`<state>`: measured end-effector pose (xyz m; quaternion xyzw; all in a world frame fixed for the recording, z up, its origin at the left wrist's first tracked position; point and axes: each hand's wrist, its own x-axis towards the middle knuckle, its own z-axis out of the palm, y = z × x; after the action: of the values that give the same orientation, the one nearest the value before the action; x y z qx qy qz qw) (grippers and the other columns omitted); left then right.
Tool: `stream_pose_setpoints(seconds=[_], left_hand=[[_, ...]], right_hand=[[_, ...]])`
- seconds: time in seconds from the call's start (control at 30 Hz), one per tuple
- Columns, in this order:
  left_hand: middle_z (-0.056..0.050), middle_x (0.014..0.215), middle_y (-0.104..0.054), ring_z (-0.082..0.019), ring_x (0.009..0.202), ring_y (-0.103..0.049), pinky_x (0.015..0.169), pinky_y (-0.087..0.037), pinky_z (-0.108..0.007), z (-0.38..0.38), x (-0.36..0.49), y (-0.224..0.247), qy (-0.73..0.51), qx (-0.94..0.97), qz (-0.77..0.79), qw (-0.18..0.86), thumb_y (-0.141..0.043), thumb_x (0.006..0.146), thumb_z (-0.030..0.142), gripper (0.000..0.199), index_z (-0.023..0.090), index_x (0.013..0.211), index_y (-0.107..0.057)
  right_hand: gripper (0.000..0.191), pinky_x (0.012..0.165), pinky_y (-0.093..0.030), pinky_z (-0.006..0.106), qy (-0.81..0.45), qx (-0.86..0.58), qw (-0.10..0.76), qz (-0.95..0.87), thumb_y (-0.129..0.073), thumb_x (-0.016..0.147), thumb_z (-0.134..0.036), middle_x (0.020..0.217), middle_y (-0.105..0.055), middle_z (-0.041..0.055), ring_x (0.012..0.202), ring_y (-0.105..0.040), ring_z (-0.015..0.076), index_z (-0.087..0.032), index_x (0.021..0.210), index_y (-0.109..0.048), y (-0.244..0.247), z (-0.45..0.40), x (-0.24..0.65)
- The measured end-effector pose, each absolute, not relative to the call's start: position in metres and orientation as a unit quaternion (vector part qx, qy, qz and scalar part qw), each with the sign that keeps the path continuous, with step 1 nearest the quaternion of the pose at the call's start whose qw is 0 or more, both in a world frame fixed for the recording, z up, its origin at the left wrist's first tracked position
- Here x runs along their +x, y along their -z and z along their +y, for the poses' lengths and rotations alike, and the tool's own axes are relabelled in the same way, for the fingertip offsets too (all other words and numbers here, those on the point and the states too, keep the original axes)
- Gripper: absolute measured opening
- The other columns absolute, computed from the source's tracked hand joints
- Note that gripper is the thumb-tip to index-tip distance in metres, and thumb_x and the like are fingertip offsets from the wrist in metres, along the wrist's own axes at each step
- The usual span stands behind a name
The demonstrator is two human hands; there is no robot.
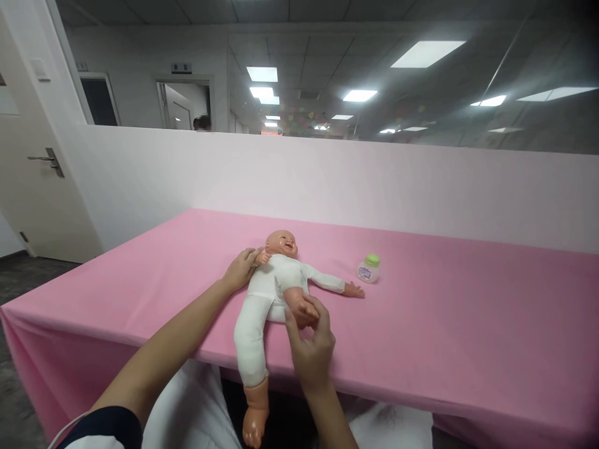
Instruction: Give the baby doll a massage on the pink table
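A baby doll (pixel 277 280) with a soft white body lies on its back on the pink-covered table, its head away from me. Around the doll's bent arm, beside its shoulder, curl the fingers of my left hand (pixel 241 269); part of them is hidden. My right hand (pixel 312 349) grips the doll's raised foot (pixel 304 310) between thumb and fingers, with that leg bent up over the body. The other leg (pixel 253 349) hangs past the table's front edge. The doll's far arm stretches out to the right, its palm open.
A small clear jar with a green lid (pixel 369 268) stands just beyond the doll's outstretched hand. Pink cloth (pixel 468 324) covers the table and drapes over its edges. Behind it rises a white low wall (pixel 374 187) with a window above. A door (pixel 42 162) is at left.
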<state>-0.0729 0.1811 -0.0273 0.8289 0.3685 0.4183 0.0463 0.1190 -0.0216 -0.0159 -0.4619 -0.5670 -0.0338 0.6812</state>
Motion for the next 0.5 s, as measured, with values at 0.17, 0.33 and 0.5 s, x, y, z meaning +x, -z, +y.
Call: stream_pose_setpoints(seconds=[0.17, 0.33, 0.5], left_hand=[[-0.018, 0.148, -0.043, -0.028, 0.138, -0.043, 0.115, -0.036, -0.048, 0.192, -0.075, 0.033, -0.556, 0.71, 0.409, 0.136, -0.05, 0.095, 0.026, 0.056, 0.017, 0.146, -0.027], [-0.02, 0.131, -0.049, -0.03, 0.123, -0.055, 0.104, -0.046, -0.047, 0.208, -0.082, 0.036, -0.613, 0.53, 0.522, 0.267, -0.061, 0.089, 0.03, 0.053, 0.014, 0.129, -0.03], [-0.013, 0.112, -0.053, -0.03, 0.111, -0.06, 0.094, -0.052, -0.045, 0.217, -0.091, 0.038, -0.624, 0.492, 0.531, 0.294, -0.064, 0.084, 0.031, 0.048, 0.017, 0.121, -0.037]], right_hand=[[0.035, 0.063, -0.058, 0.031, 0.18, -0.456, 0.72, -0.491, -0.07, 0.087, -0.035, 0.092, -0.069, 0.0096, 0.072, -0.068, 0.0206, -0.015, 0.114, -0.061, 0.064, -0.053, 0.134], [0.035, 0.053, -0.058, 0.033, 0.277, -0.397, 0.664, -0.569, -0.071, 0.082, -0.037, 0.077, -0.066, 0.004, 0.063, -0.067, 0.0215, -0.022, 0.112, -0.06, 0.11, -0.074, 0.156], [0.032, 0.043, -0.055, 0.03, 0.248, -0.368, 0.643, -0.624, -0.07, 0.08, -0.027, 0.066, -0.063, 0.0, 0.05, -0.063, 0.0182, -0.022, 0.11, -0.06, 0.131, -0.078, 0.158]])
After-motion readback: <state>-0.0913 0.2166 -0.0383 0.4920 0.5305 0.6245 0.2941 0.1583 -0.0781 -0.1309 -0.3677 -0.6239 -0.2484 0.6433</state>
